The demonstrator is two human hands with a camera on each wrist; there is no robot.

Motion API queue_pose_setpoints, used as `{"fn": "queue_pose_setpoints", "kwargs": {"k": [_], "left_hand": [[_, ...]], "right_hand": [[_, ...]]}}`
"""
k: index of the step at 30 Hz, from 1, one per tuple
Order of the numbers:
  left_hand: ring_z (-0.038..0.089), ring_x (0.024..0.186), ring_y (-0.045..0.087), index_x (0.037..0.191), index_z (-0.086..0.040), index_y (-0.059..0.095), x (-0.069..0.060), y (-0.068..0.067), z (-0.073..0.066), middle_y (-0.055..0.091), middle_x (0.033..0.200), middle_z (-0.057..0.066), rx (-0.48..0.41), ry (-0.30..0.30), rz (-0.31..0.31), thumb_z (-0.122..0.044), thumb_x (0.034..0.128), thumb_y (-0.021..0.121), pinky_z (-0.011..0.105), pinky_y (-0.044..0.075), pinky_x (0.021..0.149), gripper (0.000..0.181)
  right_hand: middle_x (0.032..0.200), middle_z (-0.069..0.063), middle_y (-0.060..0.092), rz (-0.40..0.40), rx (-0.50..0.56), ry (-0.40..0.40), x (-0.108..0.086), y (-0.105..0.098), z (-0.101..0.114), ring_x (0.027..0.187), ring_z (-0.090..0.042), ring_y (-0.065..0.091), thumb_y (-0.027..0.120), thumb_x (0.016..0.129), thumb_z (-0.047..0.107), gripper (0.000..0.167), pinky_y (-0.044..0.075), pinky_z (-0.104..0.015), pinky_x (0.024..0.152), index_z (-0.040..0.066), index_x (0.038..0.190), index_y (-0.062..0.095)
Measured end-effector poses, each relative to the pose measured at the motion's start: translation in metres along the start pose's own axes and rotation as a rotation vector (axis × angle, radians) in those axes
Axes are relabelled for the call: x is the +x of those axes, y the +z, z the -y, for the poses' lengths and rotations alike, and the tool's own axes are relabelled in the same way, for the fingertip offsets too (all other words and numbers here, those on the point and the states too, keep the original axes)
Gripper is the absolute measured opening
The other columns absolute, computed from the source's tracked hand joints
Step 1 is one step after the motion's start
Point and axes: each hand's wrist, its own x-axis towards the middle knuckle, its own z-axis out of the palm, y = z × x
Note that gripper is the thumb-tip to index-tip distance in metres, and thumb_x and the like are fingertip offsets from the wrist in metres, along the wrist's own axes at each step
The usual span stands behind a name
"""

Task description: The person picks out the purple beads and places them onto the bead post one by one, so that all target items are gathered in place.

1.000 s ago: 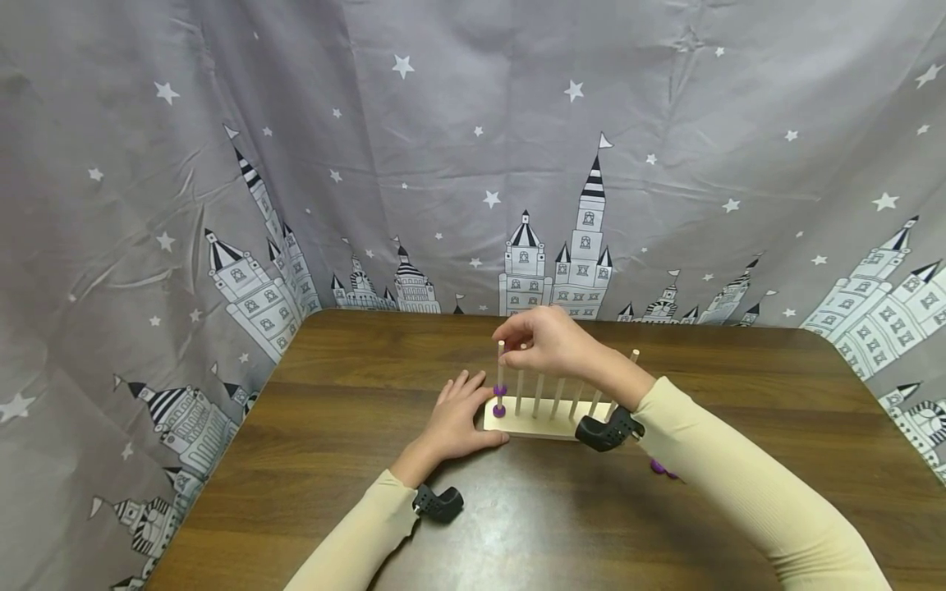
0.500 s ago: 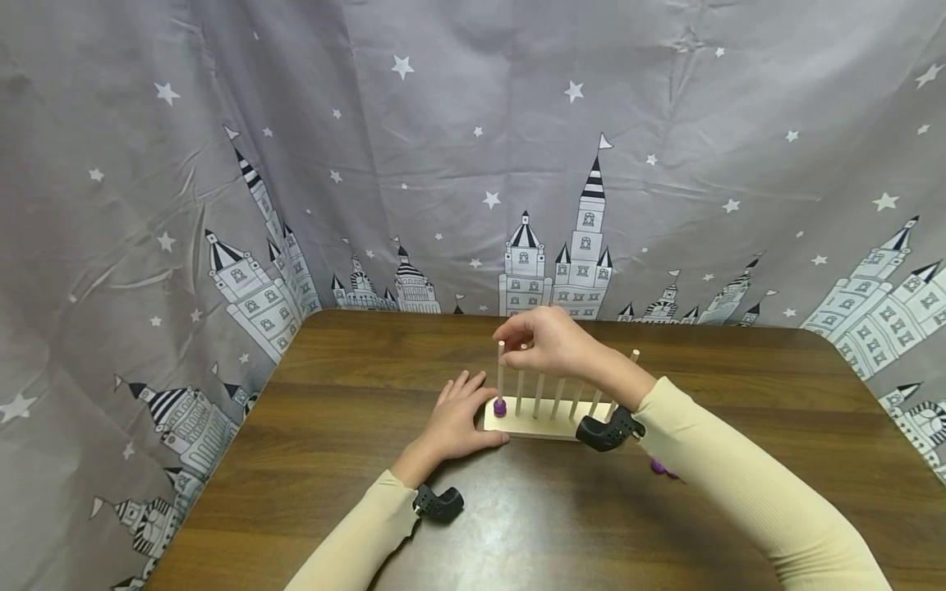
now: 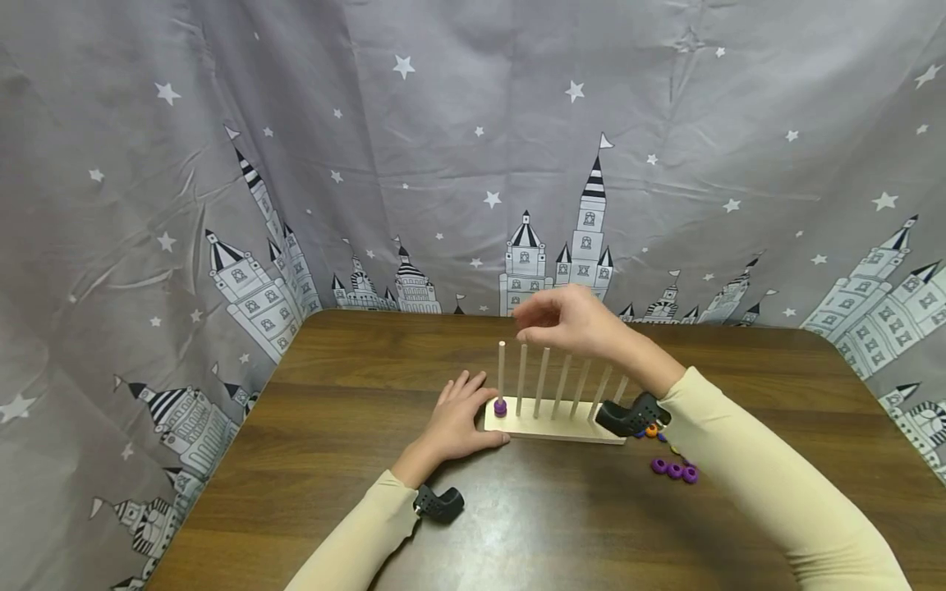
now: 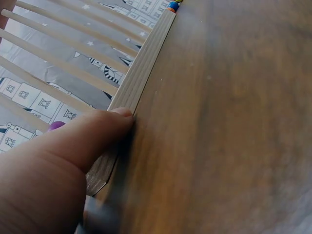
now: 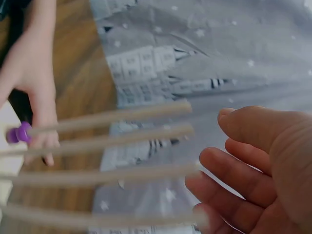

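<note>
A pale wooden rack (image 3: 547, 426) with a row of upright pegs stands on the table. Two purple beads (image 3: 500, 408) sit stacked at the foot of its leftmost peg (image 3: 502, 369). My left hand (image 3: 460, 420) rests at the rack's left end, fingers straight; in the left wrist view its thumb (image 4: 92, 139) lies along the front edge of the base. Above the peg tops hovers my right hand (image 3: 572, 322), holding nothing. The right wrist view shows its fingers (image 5: 239, 180) loosely bent and apart from the peg ends.
Several purple beads (image 3: 675, 470) lie in a short row on the wooden table (image 3: 355, 410), right of the rack. Behind them are an orange bead (image 3: 651, 430) and other coloured beads, partly hidden by the right arm. A grey patterned curtain (image 3: 443, 164) hangs behind the table.
The upper purple bead has slid down the leftmost peg onto the lower one. My right hand has left that peg, moving up and right, uncovering beads on the table. The left hand stays put.
</note>
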Motion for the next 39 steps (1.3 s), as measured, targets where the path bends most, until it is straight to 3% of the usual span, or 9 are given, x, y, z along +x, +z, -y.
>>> {"fn": "queue_pose_setpoints", "kwargs": {"k": [11, 19, 30, 39], "left_hand": [[0.047, 0.154, 0.026, 0.134, -0.013, 0.063, 0.0, 0.001, 0.002, 0.041, 0.161, 0.02, 0.012, -0.002, -0.002, -0.05, 0.0748, 0.081, 0.063, 0.015, 0.127, 0.072], [0.048, 0.153, 0.027, 0.133, -0.013, 0.064, 0.001, 0.001, 0.002, 0.041, 0.161, 0.021, 0.009, 0.001, -0.007, -0.048, 0.0738, 0.082, 0.064, 0.016, 0.126, 0.072], [0.048, 0.153, 0.026, 0.133, -0.013, 0.064, 0.002, 0.001, 0.0, 0.041, 0.16, 0.021, 0.006, 0.0, -0.002, -0.048, 0.074, 0.081, 0.064, 0.016, 0.126, 0.071], [0.048, 0.153, 0.027, 0.133, -0.013, 0.064, 0.002, 0.0, -0.001, 0.041, 0.16, 0.021, 0.005, -0.004, 0.0, -0.047, 0.074, 0.082, 0.064, 0.016, 0.126, 0.071]], "right_hand": [[0.11, -0.008, 0.079, -0.143, -0.109, 0.188, -0.052, -0.051, -0.032, 0.099, -0.019, 0.073, 0.073, 0.093, 0.023, 0.026, 0.057, -0.027, 0.085, 0.01, 0.116, 0.076], [0.11, -0.012, 0.079, -0.197, -0.149, 0.247, -0.094, -0.07, -0.063, 0.088, 0.011, 0.064, 0.071, 0.095, 0.024, 0.028, 0.052, -0.012, 0.075, 0.008, 0.117, 0.075], [0.101, -0.014, 0.079, -0.264, -0.21, 0.289, -0.152, -0.072, -0.106, 0.081, 0.018, 0.058, 0.071, 0.095, 0.023, 0.025, 0.05, -0.012, 0.068, 0.006, 0.112, 0.076], [0.097, -0.017, 0.079, -0.29, -0.198, 0.298, -0.187, -0.058, -0.132, 0.078, 0.017, 0.059, 0.074, 0.092, 0.015, 0.023, 0.051, -0.013, 0.063, 0.0, 0.11, 0.075]]}}
